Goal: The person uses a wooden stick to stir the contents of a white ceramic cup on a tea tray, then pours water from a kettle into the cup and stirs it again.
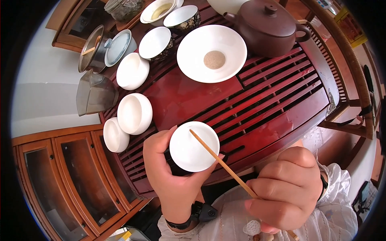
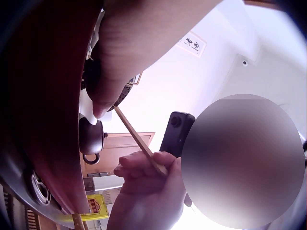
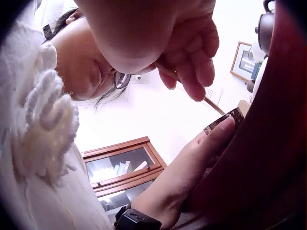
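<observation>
My left hand [image 1: 175,190] holds a small teacup [image 1: 187,154], white inside and tilted so its mouth faces me in the head view. The fingers and thumb wrap round its sides. Dark patterning on the cup's outside [image 3: 225,120] shows in the right wrist view. A thin wooden stick [image 1: 226,168] slants from my right hand [image 1: 283,182] to the cup, its tapered tip overlapping the white interior. The right fingers are curled round the stick, and its far end pokes out below them.
On the red slatted tea tray [image 1: 277,104] stand a wide white bowl [image 1: 191,60], a brown teapot [image 1: 261,30], and several white cups [image 1: 134,114] along the left. A glass pitcher [image 1: 94,94] and a lidded bowl [image 1: 118,48] stand farther left. Wooden cabinets [image 1: 76,180] flank the tray.
</observation>
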Demonstrator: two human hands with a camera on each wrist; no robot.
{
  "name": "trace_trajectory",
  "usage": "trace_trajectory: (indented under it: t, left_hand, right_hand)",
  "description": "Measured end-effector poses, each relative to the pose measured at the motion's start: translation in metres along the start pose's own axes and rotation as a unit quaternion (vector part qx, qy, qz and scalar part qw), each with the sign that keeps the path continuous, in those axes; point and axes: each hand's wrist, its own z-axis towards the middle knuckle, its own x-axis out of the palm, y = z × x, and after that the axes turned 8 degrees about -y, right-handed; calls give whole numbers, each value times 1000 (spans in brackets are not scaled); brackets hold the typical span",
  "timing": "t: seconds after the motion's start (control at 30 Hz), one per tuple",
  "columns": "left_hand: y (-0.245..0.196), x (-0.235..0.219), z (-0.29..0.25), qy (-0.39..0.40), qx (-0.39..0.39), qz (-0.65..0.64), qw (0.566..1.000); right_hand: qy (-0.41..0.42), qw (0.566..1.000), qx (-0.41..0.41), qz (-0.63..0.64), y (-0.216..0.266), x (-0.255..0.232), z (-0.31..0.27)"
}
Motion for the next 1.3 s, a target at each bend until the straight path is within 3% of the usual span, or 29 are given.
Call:
trace_trajectory:
  t: [0.27, 0.43, 1.13, 1.3]
  left_hand:
    - [-2, 2, 0, -4, -12, -21, 1000]
    - [-1, 2, 1, 7, 9, -8, 1000]
    - [-1, 2, 2, -3, 8, -5, 1000]
    - [-2, 2, 3, -4, 0, -12, 1000]
  right_hand:
    - [-15, 998, 14, 54, -1, 9, -4]
    - [68, 997, -12, 35, -1, -4, -2]
    - [46, 996, 33, 64, 3, 0, -6]
    - [15, 998, 7, 64, 3, 11, -10]
